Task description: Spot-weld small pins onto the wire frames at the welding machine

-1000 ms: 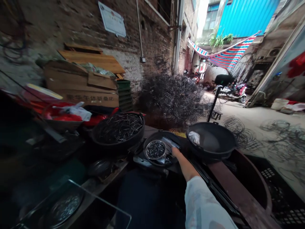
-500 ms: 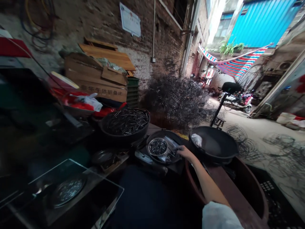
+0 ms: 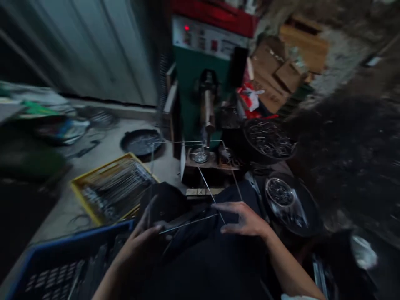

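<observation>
Your right hand [image 3: 245, 218] has fingertips parted, a thin rod [image 3: 207, 185] between them aimed lengthwise at eleven o'clock; a wire frame [image 3: 173, 142] extends toward twelve. Whether your left hand [image 3: 144, 234] pinches is unclear.

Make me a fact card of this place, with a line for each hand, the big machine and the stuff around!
Left hand: at some thin wires; too dark to tell how it grips
Right hand: by the wires, thumb and first finger apart
Machine: green with a red top, red light on
To the left: yellow crate of metal rods; blue crate
To the right: dark pan with a round bowl of metal bits
Behind the pan: cardboard box
</observation>
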Tool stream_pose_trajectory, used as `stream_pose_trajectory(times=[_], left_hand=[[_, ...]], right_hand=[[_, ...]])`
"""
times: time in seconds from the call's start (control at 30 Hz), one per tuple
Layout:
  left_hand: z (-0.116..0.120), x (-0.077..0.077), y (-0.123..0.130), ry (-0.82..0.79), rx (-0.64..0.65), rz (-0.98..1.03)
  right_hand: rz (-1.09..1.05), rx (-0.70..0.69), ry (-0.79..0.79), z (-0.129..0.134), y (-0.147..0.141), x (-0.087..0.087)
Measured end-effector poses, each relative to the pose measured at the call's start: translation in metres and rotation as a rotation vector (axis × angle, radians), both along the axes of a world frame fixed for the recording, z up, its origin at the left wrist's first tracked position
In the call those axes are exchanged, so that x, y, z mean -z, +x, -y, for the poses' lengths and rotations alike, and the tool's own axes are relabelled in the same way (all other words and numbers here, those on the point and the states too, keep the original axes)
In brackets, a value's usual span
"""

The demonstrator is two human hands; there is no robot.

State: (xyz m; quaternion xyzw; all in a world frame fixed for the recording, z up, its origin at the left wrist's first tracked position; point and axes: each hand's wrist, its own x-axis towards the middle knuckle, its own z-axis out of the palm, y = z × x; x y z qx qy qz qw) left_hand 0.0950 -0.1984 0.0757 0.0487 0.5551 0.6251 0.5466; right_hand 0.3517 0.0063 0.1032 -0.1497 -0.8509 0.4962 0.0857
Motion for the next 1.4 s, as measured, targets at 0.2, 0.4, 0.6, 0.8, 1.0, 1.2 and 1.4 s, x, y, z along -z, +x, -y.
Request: stream_pose_trajectory(times=[0.2,0.4,0.6,0.8,1.0,1.2,1.4], left_hand=[[0.004,0.023,-0.011,0.151,0.08,0.012],[-0.01,0.042,-0.018,0.251,0.19,0.089],[-0.02,0.051,-0.013,0.238,0.205,0.102],[-0.026,0.058,-0.012,0.256,0.221,0.117],[-0.038,0.072,-0.018,0.355,0.263,0.063],[-0.046,0.085,-0.024,0.418,0.317,-0.038],[-0.049,0.084,-0.028,0.434,0.327,-0.017]], right_hand=[[0.118,-0.078,0.265,0.01,-0.04,0.035],[0.17,-0.045,0.416,0.016,-0.039,0.039],[0.168,0.006,0.441,0.017,-0.03,0.042],[0.164,-0.004,0.388,0.01,-0.027,0.042],[0.141,-0.004,0.354,-0.003,-0.03,0.042],[0.134,-0.005,0.323,-0.014,-0.032,0.044],[0.132,-0.012,0.304,-0.02,-0.035,0.042]])
